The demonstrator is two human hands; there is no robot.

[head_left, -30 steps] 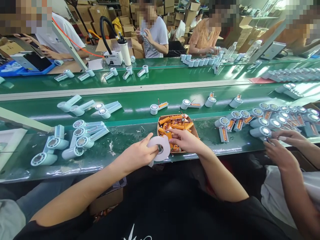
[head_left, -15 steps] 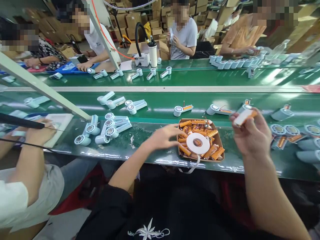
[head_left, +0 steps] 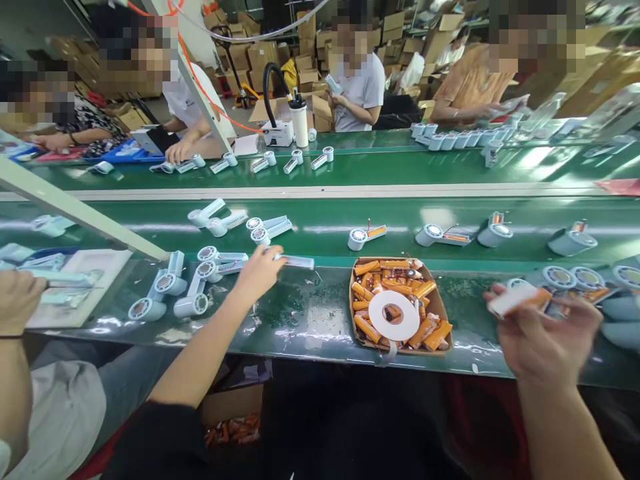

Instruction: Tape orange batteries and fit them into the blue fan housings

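Observation:
My left hand (head_left: 261, 272) is closed around one end of a light-blue handheld fan (head_left: 300, 263), whose handle points right over the bench. My right hand (head_left: 547, 337) grips an orange battery (head_left: 537, 298) with a white piece along one face, held above the bench at the right. Between my hands stands a cardboard box (head_left: 356, 337) of orange batteries (head_left: 367, 328), with a white tape roll (head_left: 373, 319) lying on top. Left of my left hand, several light-blue fan bodies (head_left: 193, 303) lie grouped on the bench.
Fans with orange batteries in their handles (head_left: 357, 239) lie along the green belt (head_left: 320, 217). More fans (head_left: 617, 308) crowd the right. A slanted metal post (head_left: 85, 210) crosses the left. A co-worker's hand (head_left: 20, 300) is beside a white board (head_left: 107, 267); others sit opposite.
My left hand has moved left from the battery box and now grips a fan. My right hand has moved right and lower with the battery. The view has shifted slightly.

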